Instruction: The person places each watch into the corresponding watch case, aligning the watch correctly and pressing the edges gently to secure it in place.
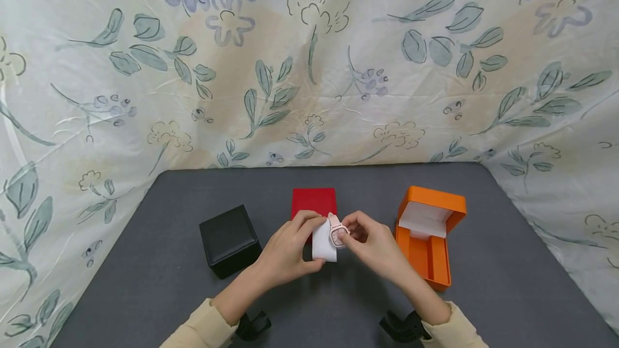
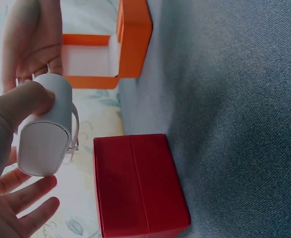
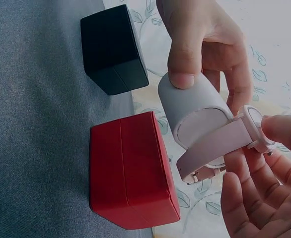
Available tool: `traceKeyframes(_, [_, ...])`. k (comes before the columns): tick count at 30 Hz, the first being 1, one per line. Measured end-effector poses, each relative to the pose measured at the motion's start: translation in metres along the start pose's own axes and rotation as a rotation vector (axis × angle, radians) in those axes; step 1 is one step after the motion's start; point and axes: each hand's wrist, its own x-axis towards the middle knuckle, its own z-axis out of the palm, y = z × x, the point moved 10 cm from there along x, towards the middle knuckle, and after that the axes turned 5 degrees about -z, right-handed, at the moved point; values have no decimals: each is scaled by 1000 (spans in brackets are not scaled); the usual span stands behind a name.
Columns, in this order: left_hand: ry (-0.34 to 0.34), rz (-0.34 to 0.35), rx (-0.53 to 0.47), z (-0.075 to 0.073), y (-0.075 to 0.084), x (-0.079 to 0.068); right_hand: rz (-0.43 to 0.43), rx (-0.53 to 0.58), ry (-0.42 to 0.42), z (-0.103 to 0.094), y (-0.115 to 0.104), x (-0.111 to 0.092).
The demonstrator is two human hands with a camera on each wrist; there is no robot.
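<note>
My left hand (image 1: 290, 248) holds a white watch cushion (image 1: 324, 246), its thumb pressing on the curved side in the left wrist view. A pale pink wristwatch (image 1: 335, 222) is pinched by the case between my right hand's (image 1: 374, 240) thumb and fingers. Its strap (image 3: 220, 141) bends into a loop right at the cushion's flat end in the right wrist view. There the buckle shows at the bottom of the loop. Both hands are just in front of a red box (image 1: 313, 200), whose near part they hide in the head view.
A closed black box (image 1: 229, 240) stands left of my hands on the grey table (image 1: 338, 316). To the right, an orange box (image 1: 437, 259) has its lid up, showing a white lid lining and an orange inside. Floral cloth (image 1: 309, 69) hangs behind the table.
</note>
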Motion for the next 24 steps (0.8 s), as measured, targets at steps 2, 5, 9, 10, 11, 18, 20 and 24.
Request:
traceKeyframes(2, [14,9,-7,-2,1,0,-7,6,1,0,-1,0])
traceKeyframes(5, [40,25,-19,-5,3,0,-23,18,2,1,-1,0])
traceKeyframes(9, [77,45,-32,-10,5,0,-41,27,6,1,-3,0])
traceKeyframes(10, [84,48,-33,-11,5,0,-42,29,6,1,-3,0])
traceKeyframes(11, [90,51,-33,-12,5,0,-41,29,6,1,-3,0])
traceKeyframes(18, [117,61,-31,-16,6,-1,-24,15,-3,1,-4,1])
traceKeyframes(20, [124,67,-31,-17,7,-1,-20,10,-5,2,-4,1])
traceKeyframes(24, [136,74,-33,-19,7,-1,-12,0,-3,2,-2,2])
